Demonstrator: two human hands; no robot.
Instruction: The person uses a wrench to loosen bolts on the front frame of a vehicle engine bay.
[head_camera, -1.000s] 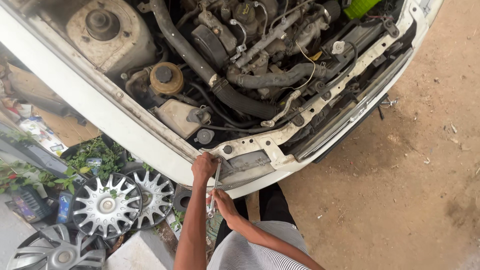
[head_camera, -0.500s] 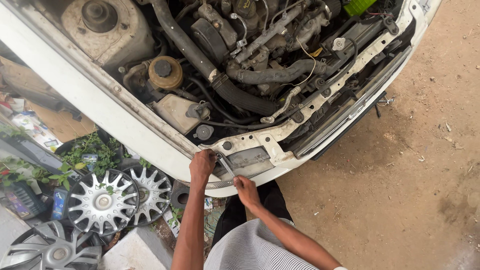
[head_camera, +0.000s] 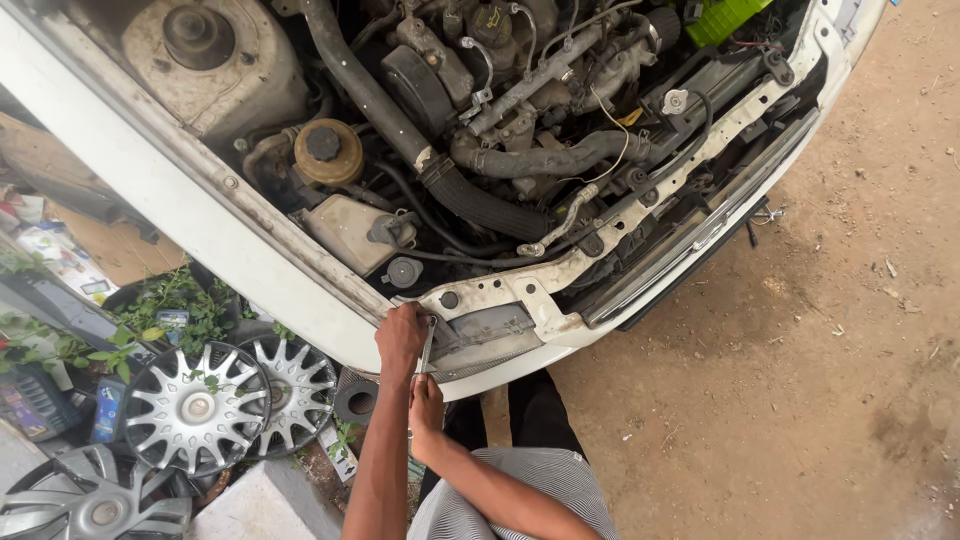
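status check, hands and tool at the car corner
Left hand gripping upper end of wrench at headlight housing. Right hand on lower end. Nothing blocking; hubcaps lie beside.

The ground (head_camera: 820, 400) is bare, reddish-brown packed dirt, filling the view from 2 o'clock round to 5 o'clock, scattered with small stones and bits of debris. Daylight falls evenly on it, with soft shadow along the white car body (head_camera: 180, 215) that crosses the upper half. At 8 o'clock two silver hubcaps (head_camera: 195, 405) lie side by side, touching, with a third grey wheel cover (head_camera: 95, 505) at 7 o'clock. Green weeds (head_camera: 175, 305) grow between them and the car. A pale concrete block (head_camera: 265, 505) sits near 7 o'clock, and mixed litter and containers (head_camera: 40, 400) crowd the 9 o'clock edge.
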